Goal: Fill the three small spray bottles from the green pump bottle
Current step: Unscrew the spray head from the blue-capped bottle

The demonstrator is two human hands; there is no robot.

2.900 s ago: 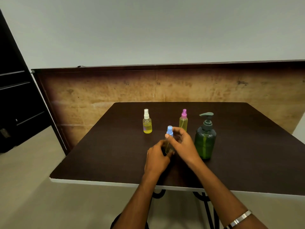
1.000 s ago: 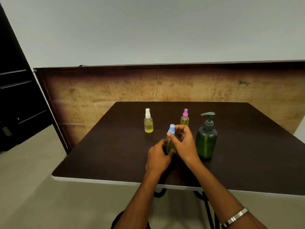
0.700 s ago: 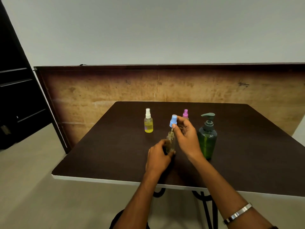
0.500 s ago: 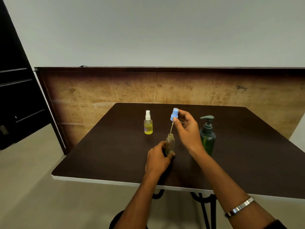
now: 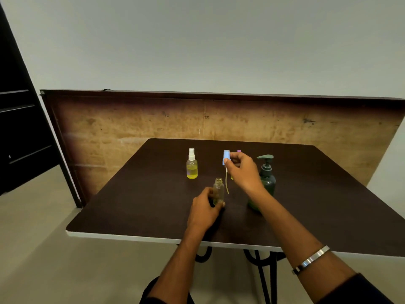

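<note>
- Three small spray bottles stand on the dark brown worktop (image 5: 153,194), with the green pump bottle (image 5: 266,183) to their right.
- The open bottle (image 5: 218,190) is clear, its neck bare and upright; the left hand (image 5: 205,210) grips its lower body with curled fingers near the worktop's middle.
- The right hand (image 5: 243,172) pinches the blue spray cap (image 5: 226,157) between thumb and fingertips, lifted above and just right of the open neck; its pale dip tube (image 5: 227,183) hangs down beside the bottle, outside it.
- The white-capped bottle (image 5: 192,164) stands farther back on the left, holding yellow liquid in roughly its lower half.
- The green pump bottle is dark and translucent, with a grey-green pump head turned to the left.
- The worktop has a pale front edge and dark curved metal legs; behind it leans a worn brown board (image 5: 131,123) against a plain grey wall, with dark shelving (image 5: 17,128) at the left and a pale floor.
- A metal bracelet (image 5: 311,258) circles the right wrist.
- The pink-capped bottle (image 5: 238,151) is almost wholly hidden behind the right hand; only its cap tip shows.
- The pump bottle's lower left side is covered by the right forearm, and its liquid level cannot be made out.
</note>
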